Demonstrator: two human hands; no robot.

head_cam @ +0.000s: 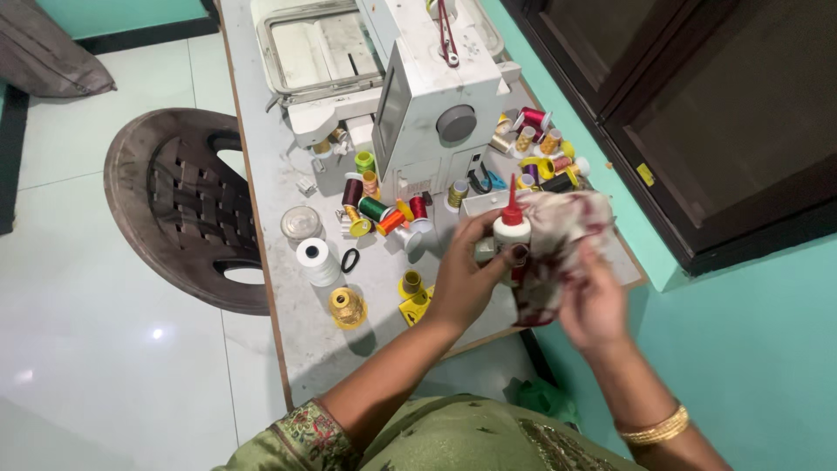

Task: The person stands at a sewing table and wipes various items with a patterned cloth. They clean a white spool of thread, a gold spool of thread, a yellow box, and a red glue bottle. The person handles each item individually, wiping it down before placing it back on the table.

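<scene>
My left hand [468, 277] grips a small white bottle with a red pointed nozzle [511, 228], held upright above the table's near edge. My right hand [593, 301] clutches a white cloth with dark red patches [558, 240], which is pressed against the bottle's right side and hangs down below it. Both hands are close together, in front of a white sewing machine [436, 96].
A grey table [296, 323] carries many coloured thread spools [384, 209], a large white spool [316, 260], a gold spool [346, 305] and a round clear lid [301, 222]. A brown plastic chair [187, 205] stands left. A teal wall and dark window frame lie right.
</scene>
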